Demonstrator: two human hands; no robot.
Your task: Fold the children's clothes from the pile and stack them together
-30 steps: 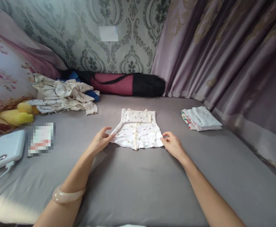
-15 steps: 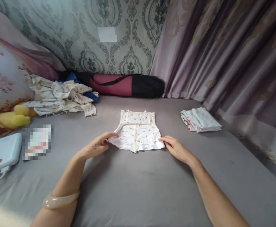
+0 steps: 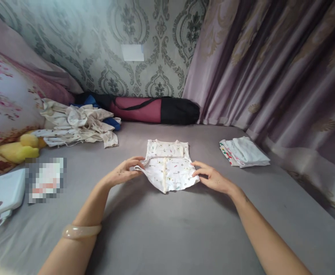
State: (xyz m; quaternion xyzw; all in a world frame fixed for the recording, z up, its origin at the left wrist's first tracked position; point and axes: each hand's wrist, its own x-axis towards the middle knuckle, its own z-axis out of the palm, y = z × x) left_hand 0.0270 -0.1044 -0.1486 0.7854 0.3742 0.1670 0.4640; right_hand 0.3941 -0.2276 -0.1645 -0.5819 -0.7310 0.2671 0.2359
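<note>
A small white baby shirt (image 3: pixel 174 171) with a tiny scattered print lies in front of me on the grey sheet, its top part folded over and a cream trim running down its middle. My left hand (image 3: pixel 125 170) pinches its lower left corner, which is raised off the sheet. At the opposite lower corner, my right hand (image 3: pixel 211 177) has its fingers on top of the cloth and its thumb tucked by the edge, gripping it. The shirt's bottom edge bows between both hands.
Folded clothes (image 3: pixel 244 151) are stacked at right. Crumpled clothes (image 3: pixel 80 122) lie at left by a yellow plush toy (image 3: pixel 18 149). A power bank (image 3: pixel 5 193) with a cable sits near a blurred packet (image 3: pixel 46 179). A long maroon-and-black bag (image 3: pixel 141 110) lies along the wall.
My left hand has lifted the shirt's lower left corner, curling it up. My right fingers have spread over the right edge. The view has tilted slightly upward.
</note>
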